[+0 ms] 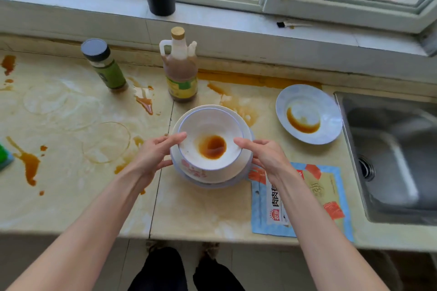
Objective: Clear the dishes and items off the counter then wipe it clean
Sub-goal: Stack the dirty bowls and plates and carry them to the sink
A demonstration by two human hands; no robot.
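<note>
**Bowl [208, 125] is sitting on plates in the middle, and both hands are holding it**

The bowl is resting on a stack of plates [248, 136] in the middle of the worktop [71, 208]. Brown sauce is sitting in the bottom of it.

The left hand [153, 156] is pinching the stack at 9 o'clock, with its thumb on the bowl rim and its fingers at the plate edge. The right hand [264, 156] is doing the same at 3 o'clock. I cannot tell if the stack is off the worktop yet.

The dishes are looking hard, smooth and easy to break. They may be slippery and a bit heavy together. Holding low under the bottom plate and keeping it flat is probably the safest way, so the sauce is not spilling.

The sink [390, 149] is waiting far out at 3 o'clock. A dirty plate [283, 101] is lying at 2 o'clock, near the way there. A blue packet [331, 196] is lying at 4 o'clock. A sauce bottle [182, 73] is standing close at 12 o'clock, and a spice jar [106, 66] at 10 o'clock. The front edge of the worktop is running along at 6 o'clock.
</note>
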